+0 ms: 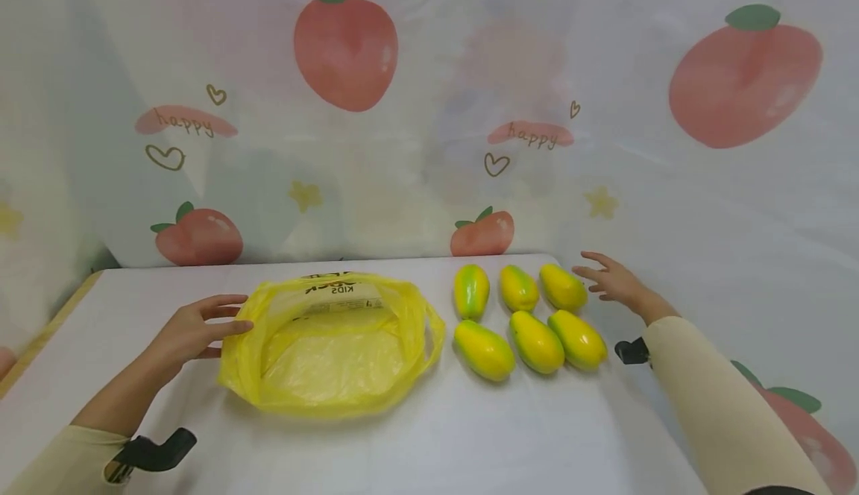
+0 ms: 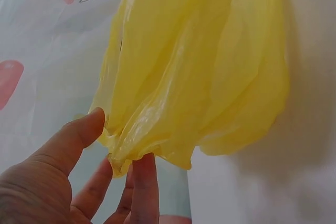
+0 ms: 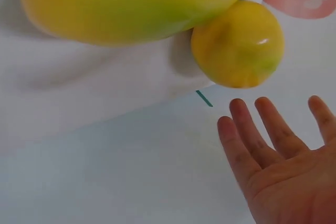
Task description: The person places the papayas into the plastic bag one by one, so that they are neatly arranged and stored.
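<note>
A yellow plastic bag stands on the table, its mouth spread open and dark print on its far inner side. At its left side is my left hand; the thumb and fingers, spread and fairly straight, lie right at a crumpled yellow corner in the left wrist view. Right of the bag, several yellow-green papayas lie in two rows. My right hand hovers just right of the far-right papaya, fingers apart and nothing in them. In the right wrist view, the fingertips point toward a papaya.
A white cloth covers the table; its wooden edge shows at the left. Behind hangs a pale curtain printed with peaches, hearts and stars. Dark wrist mounts sit by both sleeves.
</note>
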`<action>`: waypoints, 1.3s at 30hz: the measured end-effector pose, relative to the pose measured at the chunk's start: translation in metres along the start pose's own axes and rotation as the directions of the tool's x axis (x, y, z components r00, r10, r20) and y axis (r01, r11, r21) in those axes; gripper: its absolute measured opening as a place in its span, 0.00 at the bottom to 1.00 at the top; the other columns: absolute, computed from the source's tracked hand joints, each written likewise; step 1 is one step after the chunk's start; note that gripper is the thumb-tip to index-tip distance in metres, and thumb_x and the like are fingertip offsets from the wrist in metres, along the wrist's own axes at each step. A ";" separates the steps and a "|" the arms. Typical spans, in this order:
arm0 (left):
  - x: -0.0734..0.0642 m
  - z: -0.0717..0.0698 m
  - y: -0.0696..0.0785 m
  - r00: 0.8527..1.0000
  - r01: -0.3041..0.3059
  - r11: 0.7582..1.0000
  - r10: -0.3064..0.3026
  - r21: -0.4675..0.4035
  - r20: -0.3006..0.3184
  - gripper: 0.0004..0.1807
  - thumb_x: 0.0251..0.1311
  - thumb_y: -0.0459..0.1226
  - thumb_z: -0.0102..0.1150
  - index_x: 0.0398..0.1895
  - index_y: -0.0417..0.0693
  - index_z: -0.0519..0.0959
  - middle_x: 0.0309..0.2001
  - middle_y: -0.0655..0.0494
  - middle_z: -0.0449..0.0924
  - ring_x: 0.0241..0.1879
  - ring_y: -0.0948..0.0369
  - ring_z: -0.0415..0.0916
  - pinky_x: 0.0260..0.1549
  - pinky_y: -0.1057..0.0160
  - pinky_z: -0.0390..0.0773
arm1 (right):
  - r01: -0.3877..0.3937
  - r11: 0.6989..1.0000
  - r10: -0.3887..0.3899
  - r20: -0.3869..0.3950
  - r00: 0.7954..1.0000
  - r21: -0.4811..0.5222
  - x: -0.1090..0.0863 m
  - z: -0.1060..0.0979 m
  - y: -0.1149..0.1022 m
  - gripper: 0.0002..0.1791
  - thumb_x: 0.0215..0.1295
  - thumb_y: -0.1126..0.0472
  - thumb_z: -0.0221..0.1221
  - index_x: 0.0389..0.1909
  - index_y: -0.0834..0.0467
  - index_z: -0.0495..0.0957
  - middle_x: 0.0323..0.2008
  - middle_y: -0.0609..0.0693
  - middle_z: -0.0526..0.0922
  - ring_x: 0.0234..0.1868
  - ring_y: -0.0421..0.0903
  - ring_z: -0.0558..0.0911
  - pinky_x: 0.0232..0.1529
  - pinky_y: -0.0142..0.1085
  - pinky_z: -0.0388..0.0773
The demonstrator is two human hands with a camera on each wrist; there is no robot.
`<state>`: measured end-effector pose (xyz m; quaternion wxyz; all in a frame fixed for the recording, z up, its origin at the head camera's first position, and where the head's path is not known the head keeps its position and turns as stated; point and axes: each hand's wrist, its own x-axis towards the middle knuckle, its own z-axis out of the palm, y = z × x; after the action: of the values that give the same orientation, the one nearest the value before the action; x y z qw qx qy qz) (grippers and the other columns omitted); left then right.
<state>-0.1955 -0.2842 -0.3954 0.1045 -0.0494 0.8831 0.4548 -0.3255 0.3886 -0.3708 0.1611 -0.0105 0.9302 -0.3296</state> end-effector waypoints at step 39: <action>0.003 -0.003 -0.001 0.998 0.042 0.997 -0.038 -0.063 0.056 0.45 0.59 0.54 0.65 0.74 0.44 0.59 0.70 0.32 0.61 0.51 0.54 0.80 0.46 0.53 0.84 | -0.168 0.963 0.136 0.163 0.977 0.208 0.019 0.008 0.016 0.50 0.73 0.37 0.45 0.77 0.63 0.31 0.74 0.75 0.41 0.71 0.72 0.55 0.68 0.58 0.63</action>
<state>-0.1990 -0.2876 -0.3953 0.1362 -0.0577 0.8637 0.4817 -0.3401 0.3942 -0.3924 0.2544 0.0547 0.8714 -0.4159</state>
